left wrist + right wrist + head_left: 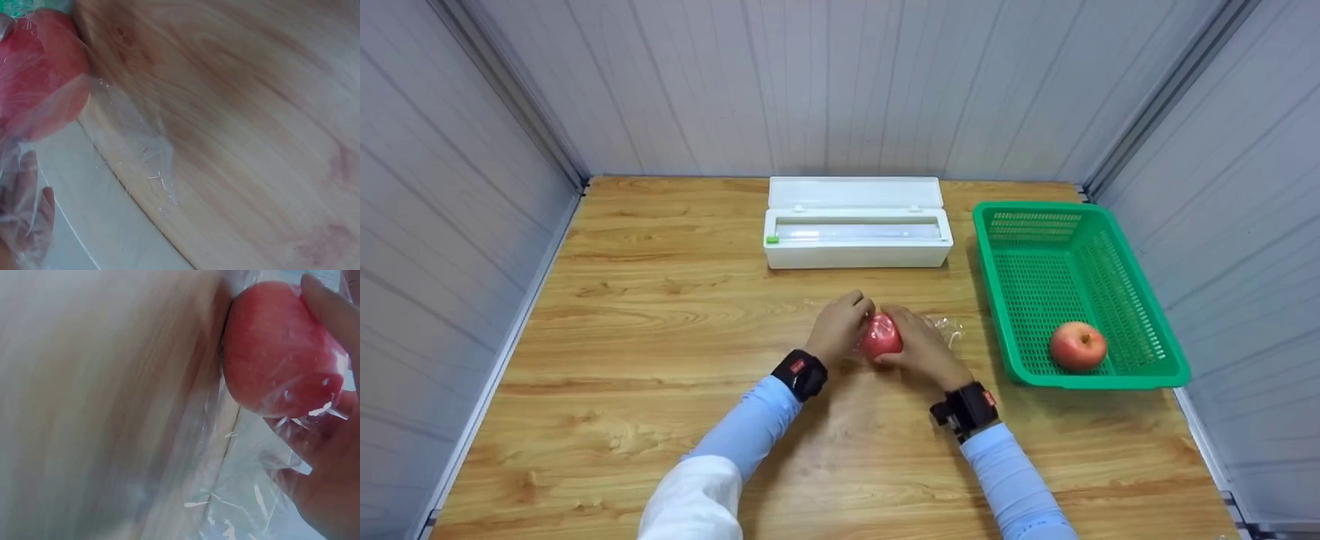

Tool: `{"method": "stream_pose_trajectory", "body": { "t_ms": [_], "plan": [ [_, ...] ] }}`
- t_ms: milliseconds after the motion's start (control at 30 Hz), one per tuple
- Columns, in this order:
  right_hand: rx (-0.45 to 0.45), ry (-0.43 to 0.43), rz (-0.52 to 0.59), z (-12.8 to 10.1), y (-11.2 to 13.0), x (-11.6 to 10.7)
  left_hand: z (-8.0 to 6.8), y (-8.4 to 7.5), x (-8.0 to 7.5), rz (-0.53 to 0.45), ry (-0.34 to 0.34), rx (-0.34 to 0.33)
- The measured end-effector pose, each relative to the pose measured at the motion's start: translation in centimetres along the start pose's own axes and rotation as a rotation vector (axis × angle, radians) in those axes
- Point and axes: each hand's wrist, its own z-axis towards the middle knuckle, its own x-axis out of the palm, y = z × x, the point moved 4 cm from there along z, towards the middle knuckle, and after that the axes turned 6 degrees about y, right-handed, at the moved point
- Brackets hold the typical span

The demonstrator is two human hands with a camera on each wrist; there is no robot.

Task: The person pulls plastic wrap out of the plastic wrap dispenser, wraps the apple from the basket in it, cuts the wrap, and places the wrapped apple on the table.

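**Inspector:** Report the hands.

**Onlooker:** Both are at the middle of the tabletop, pressed in on one red apple from either side. The left hand has its fingers curled over the apple's left and far side. The right hand cups the near right side, thumb and fingers wrapped round the fruit. Each is closed on the apple.

**Inspector:** Condition of the apple?

**Onlooker:** It is covered in clear cling film. The right wrist view shows the film drawn tight over the red skin and creased under the fingers. The left wrist view shows a loose sheet trailing off the fruit onto the wood. A crumpled tail of film lies just right of the right hand.

**Inspector:** Does the apple rest on the wood or is it lifted?

**Onlooker:** I cannot tell; the hands hide its underside.

**Inspector:** Other items?

**Onlooker:** A white film dispenser box, lid open, sits at the far edge, centre. A green plastic basket stands along the right edge, well apart from the hands. A second apple, with no film visible on it, lies in the basket's near end.
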Motion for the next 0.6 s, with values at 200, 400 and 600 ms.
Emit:
{"method": "stream_pose_trajectory", "body": {
  "t_ms": [200,400,600],
  "plan": [
    [-0.001,-0.023,0.047,0.0,-0.1,0.2,-0.3,0.2,-0.1,-0.004,-0.016,0.016],
    [0.019,-0.038,0.076,0.0,-0.4,0.4,-0.4,0.2,-0.9,-0.052,-0.001,0.016],
    [0.055,-0.050,0.110,-0.2,-0.7,0.7,-0.7,0.9,-3.3,-0.146,-0.127,-0.085]
  ]
}}
